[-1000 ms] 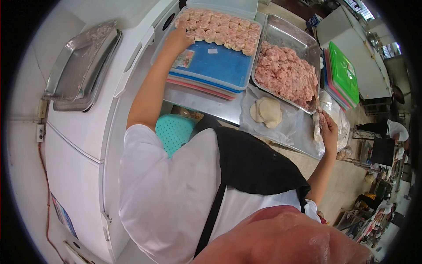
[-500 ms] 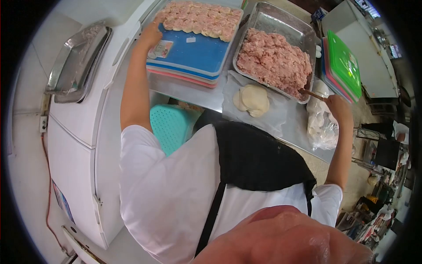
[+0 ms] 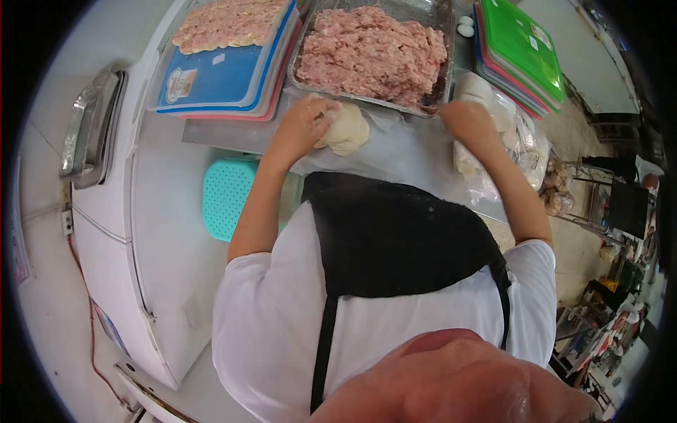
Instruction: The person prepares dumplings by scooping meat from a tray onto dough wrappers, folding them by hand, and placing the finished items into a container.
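My left hand (image 3: 305, 124) rests on the left edge of a small stack of round dough wrappers (image 3: 348, 130), fingers curled over the top one. The stack lies on a clear plastic sheet (image 3: 409, 154) on the steel counter. My right hand (image 3: 462, 117) is closed at the near right corner of a metal tray (image 3: 352, 97) filled with pink minced meat (image 3: 374, 49). The wooden stick it grips is almost hidden by the hand. A blue tray (image 3: 211, 79) at the far left holds rows of finished dumplings (image 3: 226, 20).
Stacked green and coloured lids (image 3: 518, 44) lie at the far right, with two white eggs (image 3: 465, 27) beside them. A plastic bag of wrappers (image 3: 525, 148) sits by my right arm. A teal stool (image 3: 226, 199), a white freezer (image 3: 162, 240) and an empty metal tray (image 3: 92, 130) are on the left.
My left hand came back from the blue dumpling tray to the wrapper stack. My right hand moved from the plastic bag, took the stick, and now sits at the meat tray's corner.
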`<state>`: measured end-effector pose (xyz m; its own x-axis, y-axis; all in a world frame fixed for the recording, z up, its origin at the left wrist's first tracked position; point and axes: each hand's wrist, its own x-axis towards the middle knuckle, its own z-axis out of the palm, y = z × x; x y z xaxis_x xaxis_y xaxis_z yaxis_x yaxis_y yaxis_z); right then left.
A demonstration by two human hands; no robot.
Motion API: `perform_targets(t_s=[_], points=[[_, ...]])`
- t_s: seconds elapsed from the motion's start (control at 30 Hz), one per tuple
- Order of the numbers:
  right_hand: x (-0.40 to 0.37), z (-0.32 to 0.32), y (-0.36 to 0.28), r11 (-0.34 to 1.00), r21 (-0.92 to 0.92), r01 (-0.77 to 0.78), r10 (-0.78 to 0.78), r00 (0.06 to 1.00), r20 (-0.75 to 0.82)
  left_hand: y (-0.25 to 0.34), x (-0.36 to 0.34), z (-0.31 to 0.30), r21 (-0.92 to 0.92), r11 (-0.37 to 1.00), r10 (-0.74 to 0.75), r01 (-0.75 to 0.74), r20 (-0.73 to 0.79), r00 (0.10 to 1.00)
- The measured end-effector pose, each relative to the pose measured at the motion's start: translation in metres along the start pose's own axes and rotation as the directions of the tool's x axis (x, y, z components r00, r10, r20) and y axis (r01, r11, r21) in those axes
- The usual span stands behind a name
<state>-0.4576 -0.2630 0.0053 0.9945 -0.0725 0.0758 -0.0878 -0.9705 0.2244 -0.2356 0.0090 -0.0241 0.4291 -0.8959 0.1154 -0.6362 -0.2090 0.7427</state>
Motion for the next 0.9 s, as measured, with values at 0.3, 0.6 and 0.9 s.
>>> perform_targets(t_s=[0.3, 0.6, 0.9], points=[[0.005, 0.029, 0.017, 0.955, 0.217, 0.202, -0.169, 0.973, -0.158, -0.061, -0.006, 0.046, 0.119, 0.987, -0.086, 0.112, -0.207, 0.975], [0.017, 0.02, 0.007, 0.72, 0.637, -0.275, 0.185, 0.961, 0.207, -0.04, -0.012, 0.025, -0.241, 0.943, -0.295, 0.229, -0.291, 0.91], [0.072, 0.014, -0.055, 0.936, 0.352, -0.002, 0.036, 0.995, -0.09, -0.03, 0.016, 0.024, -0.07, 0.996, 0.058, -0.062, -0.066, 0.996]])
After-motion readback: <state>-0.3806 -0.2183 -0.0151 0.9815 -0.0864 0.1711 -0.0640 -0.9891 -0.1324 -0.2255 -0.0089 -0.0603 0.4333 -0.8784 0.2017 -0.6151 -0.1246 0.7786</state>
